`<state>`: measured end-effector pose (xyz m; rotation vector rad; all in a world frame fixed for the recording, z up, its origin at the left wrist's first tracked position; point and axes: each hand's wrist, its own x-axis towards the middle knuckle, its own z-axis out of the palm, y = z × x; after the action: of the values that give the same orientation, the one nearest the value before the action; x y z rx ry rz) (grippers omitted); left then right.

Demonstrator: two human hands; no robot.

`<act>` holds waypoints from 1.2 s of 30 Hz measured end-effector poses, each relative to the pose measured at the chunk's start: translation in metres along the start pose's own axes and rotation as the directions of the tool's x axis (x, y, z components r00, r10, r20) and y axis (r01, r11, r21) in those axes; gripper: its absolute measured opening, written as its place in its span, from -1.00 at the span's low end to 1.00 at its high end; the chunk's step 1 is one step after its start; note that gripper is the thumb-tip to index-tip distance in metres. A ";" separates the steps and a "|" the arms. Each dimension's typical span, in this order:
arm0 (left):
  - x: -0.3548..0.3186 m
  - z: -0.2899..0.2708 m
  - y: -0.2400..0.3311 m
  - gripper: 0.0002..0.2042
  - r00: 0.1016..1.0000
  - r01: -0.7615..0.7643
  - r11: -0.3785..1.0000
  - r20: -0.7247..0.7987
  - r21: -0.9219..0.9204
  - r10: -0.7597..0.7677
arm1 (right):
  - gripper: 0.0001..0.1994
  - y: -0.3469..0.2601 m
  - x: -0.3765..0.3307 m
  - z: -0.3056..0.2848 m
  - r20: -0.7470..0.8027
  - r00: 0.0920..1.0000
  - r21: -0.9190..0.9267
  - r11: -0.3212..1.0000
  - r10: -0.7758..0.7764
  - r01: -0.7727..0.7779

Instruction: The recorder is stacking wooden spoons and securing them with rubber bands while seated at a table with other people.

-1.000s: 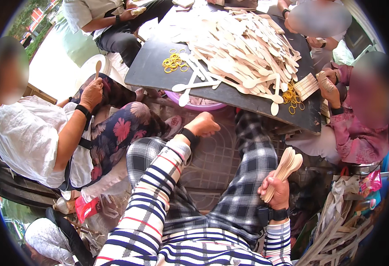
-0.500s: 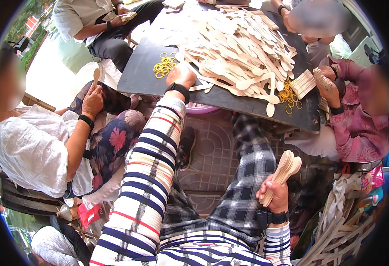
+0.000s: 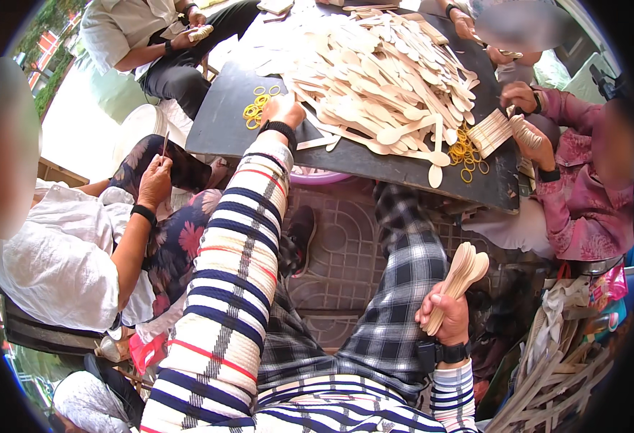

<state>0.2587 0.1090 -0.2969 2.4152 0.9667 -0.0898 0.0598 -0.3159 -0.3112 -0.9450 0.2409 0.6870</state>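
Observation:
My right hand (image 3: 445, 315) is closed round a bundle of pale wooden spoons (image 3: 463, 270), bowls upward, above my right thigh. My left hand (image 3: 284, 110) reaches out over the dark table (image 3: 216, 130). It is right beside a small heap of yellow rubber bands (image 3: 253, 115), and its fingertips are hidden behind the back of the hand. Just beyond it rises a big loose pile of wooden spoons (image 3: 375, 79). A few single spoons (image 3: 436, 175) lie at the pile's near edge.
More yellow rubber bands (image 3: 466, 155) lie at the right beside a stack of spoons (image 3: 489, 133). Co-workers sit round the table; one at the left holds a spoon (image 3: 165, 143), one at the right a bundle (image 3: 526, 133). A purple basin (image 3: 322, 178) stands under the table edge.
My left hand has shifted slightly left and away from me, closer to the rubber bands. My right hand keeps its bundle in place. The left co-worker's spoon has turned edge-on.

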 end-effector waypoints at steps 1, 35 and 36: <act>0.000 0.003 0.001 -0.61 0.999 -0.027 0.999 -0.034 -0.028 0.026 | -0.87 0.000 0.000 0.000 -0.006 1.000 -0.001 1.000 -0.001 0.001; -0.262 0.134 -0.078 -0.93 0.756 0.634 0.132 0.647 -0.762 0.102 | -0.88 0.002 0.001 -0.008 0.062 0.998 -0.003 1.000 -0.003 0.003; -0.267 0.151 -0.075 -0.91 0.703 0.704 0.162 0.711 -0.692 -0.014 | -0.88 0.002 -0.001 -0.009 0.041 0.999 -0.001 1.000 -0.003 0.003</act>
<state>0.0311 -0.0871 -0.3935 0.7928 0.9020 -0.2927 0.0590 -0.3226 -0.3168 -0.9306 0.2024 0.7029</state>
